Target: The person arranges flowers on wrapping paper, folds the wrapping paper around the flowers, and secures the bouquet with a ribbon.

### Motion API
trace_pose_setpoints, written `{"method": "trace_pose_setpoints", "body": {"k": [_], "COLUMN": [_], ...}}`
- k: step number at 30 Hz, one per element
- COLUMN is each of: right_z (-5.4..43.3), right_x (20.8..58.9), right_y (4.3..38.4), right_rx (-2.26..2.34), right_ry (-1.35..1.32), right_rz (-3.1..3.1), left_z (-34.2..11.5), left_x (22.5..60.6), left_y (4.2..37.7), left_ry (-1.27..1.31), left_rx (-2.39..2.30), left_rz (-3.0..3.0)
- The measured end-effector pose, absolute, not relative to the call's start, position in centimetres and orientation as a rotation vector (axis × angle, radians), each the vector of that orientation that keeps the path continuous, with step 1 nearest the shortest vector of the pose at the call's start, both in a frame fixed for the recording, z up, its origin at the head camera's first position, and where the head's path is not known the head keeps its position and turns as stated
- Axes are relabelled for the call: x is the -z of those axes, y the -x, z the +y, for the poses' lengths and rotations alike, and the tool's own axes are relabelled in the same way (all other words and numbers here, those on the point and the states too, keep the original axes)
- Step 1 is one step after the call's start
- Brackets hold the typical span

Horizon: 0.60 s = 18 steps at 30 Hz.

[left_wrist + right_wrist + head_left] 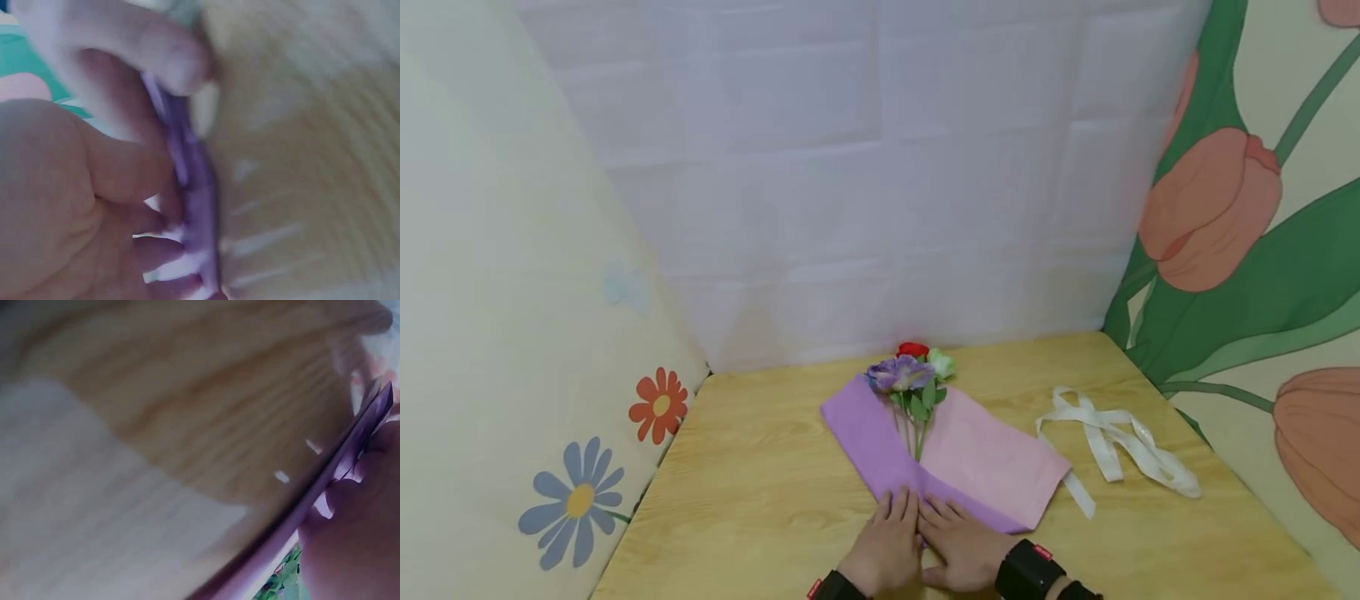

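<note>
Purple wrapping paper [868, 429] with a pink face [988, 458] lies on the wooden table, its near edge folded up. On it rest a purple flower [900, 374], a red rose [913, 350] and a pale green flower [941, 363], stems pointing toward me. My left hand [887, 537] presses the near fold with its fingers extended. Beside it, my right hand [958, 542] lies on the same fold, fingers stretched out. Both wrist views show the paper's purple edge [199, 212] [294, 512] under the fingers, close along the tabletop.
A white ribbon [1105, 429] lies in loose loops on the right of the table [737, 483], one end reaching beside the paper's right corner. A white cloth backdrop [880, 183] hangs behind the table. Flower-patterned panels stand at the left and right.
</note>
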State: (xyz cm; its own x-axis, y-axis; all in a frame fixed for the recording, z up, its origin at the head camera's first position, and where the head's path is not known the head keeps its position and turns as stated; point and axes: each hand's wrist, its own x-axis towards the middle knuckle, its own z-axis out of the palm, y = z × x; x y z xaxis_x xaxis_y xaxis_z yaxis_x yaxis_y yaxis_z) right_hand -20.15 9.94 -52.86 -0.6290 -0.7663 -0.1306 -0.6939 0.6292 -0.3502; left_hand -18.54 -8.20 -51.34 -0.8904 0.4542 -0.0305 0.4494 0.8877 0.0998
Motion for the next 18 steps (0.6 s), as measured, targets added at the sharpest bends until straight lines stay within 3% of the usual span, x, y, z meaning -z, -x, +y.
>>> {"method": "trace_pose_setpoints", "body": {"k": [12, 15, 18], "right_z": [13.3, 15.8, 17.6], "right_x": [55.1, 55.1, 54.3], "right_y": [18.5, 17.8, 16.7], "right_rx": [0.075, 0.156, 0.273], "right_ry": [1.294, 1.083, 0.639], "right_rz": [2.930, 2.999, 3.058], "left_z": [-7.5, -7.3, -7.1], "left_x": [53.0, 52.6, 52.4], "left_y": [18.6, 18.7, 18.6], "left_ry": [-0.702, -0.676, -0.642], "left_rx": [0.040, 0.008, -0.049], "left_rz": [3.135, 3.132, 3.131]}}
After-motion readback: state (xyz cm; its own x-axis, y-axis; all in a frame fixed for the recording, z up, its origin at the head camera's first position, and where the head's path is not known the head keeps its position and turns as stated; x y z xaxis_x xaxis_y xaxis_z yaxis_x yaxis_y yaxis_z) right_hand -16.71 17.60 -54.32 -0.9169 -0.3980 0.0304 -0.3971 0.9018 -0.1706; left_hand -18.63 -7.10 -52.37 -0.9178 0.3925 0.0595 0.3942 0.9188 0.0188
